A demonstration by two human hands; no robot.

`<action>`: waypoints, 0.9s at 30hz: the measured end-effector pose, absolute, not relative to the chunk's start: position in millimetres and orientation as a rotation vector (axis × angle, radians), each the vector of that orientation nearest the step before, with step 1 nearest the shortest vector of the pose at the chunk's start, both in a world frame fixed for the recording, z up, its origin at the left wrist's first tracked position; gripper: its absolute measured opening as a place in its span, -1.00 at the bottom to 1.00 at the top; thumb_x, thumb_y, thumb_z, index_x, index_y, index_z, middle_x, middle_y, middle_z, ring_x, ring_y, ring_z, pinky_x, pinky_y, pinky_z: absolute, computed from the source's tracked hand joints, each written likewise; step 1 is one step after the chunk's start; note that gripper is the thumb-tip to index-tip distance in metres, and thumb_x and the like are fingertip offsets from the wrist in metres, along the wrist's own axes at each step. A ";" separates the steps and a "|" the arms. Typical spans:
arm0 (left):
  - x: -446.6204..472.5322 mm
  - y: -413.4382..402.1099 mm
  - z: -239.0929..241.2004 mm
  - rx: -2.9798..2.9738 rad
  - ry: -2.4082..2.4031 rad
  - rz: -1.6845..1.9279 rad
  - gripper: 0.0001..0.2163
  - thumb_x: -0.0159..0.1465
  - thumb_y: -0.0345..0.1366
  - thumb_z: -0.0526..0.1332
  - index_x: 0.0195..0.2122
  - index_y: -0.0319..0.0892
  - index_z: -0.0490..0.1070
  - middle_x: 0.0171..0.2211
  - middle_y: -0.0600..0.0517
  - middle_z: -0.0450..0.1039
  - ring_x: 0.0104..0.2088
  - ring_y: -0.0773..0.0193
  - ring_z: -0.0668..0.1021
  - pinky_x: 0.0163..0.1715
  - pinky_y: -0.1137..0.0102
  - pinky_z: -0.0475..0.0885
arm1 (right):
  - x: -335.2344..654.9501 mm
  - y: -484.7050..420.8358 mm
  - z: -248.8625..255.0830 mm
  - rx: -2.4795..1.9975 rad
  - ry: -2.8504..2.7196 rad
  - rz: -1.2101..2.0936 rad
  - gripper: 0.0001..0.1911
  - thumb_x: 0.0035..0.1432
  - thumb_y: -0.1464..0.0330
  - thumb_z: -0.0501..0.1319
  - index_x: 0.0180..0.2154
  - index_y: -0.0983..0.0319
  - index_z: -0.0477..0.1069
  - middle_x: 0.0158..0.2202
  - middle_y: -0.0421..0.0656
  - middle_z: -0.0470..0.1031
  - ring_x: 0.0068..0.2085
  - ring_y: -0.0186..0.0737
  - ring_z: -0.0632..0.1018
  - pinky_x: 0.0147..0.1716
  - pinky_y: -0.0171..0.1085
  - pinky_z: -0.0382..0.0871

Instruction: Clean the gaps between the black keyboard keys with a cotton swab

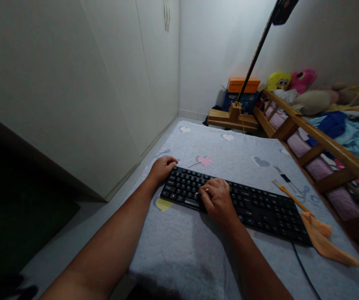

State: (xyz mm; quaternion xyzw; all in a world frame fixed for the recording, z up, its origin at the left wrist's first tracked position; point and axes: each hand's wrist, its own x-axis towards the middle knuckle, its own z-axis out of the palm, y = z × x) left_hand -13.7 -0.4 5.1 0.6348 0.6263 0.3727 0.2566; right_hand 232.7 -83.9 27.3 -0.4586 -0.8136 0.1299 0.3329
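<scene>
A black keyboard (pixel 254 207) lies at a slant across the cloth-covered table. My left hand (pixel 163 168) grips its far left corner, thumb and fingers closed at the edge. Over the left-middle keys, my right hand (pixel 218 198) is closed in a pinch on a cotton swab (pixel 202 191), whose white tip shows beside the fingers. A second cotton swab (pixel 195 164) rests on the cloth just beyond the keyboard. Right of the keyboard are a flat brush (pixel 288 195) with a yellow handle, a thin metal tool with a black band (pixel 287 179), and a crumpled orange cloth (pixel 320 233).
The keyboard's cable (pixel 304 268) runs off toward the near right. A pale wardrobe (pixel 113 83) stands along the left. A wooden bed rail (pixel 332 137) borders the table's right side. Beyond the far edge stands a wooden base (pixel 232 118) with a dark pole (pixel 256 54).
</scene>
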 end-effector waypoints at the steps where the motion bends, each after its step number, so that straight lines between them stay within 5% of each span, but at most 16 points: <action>1: -13.6 -0.5 5.1 1.719 1.699 1.011 -0.74 0.15 -0.24 0.14 -0.29 -0.20 0.60 -0.27 -0.07 0.63 -0.21 0.07 0.61 -0.11 0.24 0.44 | 232.9 -83.7 27.1 -1.199 -2.128 0.344 -0.80 0.28 0.44 0.15 -0.37 0.19 0.50 -0.31 -0.15 0.53 -0.14 -0.13 0.42 0.02 -0.06 0.12; 27: -15.7 0.7 0.7 1.728 1.698 1.008 -0.74 0.16 -0.22 0.14 -0.28 -0.19 0.60 -0.25 -0.05 0.63 -0.20 0.08 0.60 -0.10 0.25 0.43 | 242.1 -77.6 23.6 -1.292 -2.070 0.249 -0.79 0.28 0.43 0.14 -0.36 0.17 0.52 -0.31 -0.14 0.53 -0.15 -0.11 0.42 -0.04 -0.08 0.13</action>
